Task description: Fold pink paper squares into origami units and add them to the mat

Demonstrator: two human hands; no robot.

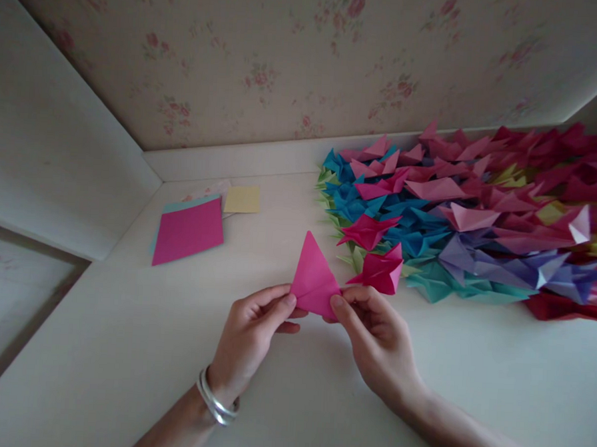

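A pink paper [314, 275] folded into a triangle is held between both my hands just above the white table [122, 348], its tip pointing away from me. My left hand [253, 328], with silver bangles on the wrist, pinches the paper's lower left corner between thumb and fingers. My right hand [373, 334] pinches the lower right corner. A finished magenta folded piece [379, 270] lies just beyond my right hand.
A large heap of folded paper pieces [479, 213] in pink, blue, purple, teal, green and red covers the table's right side. A stack of flat sheets, magenta on top [188, 231], and a yellow sheet [242, 199] lie at back left. A floral wall [287, 63] rises behind.
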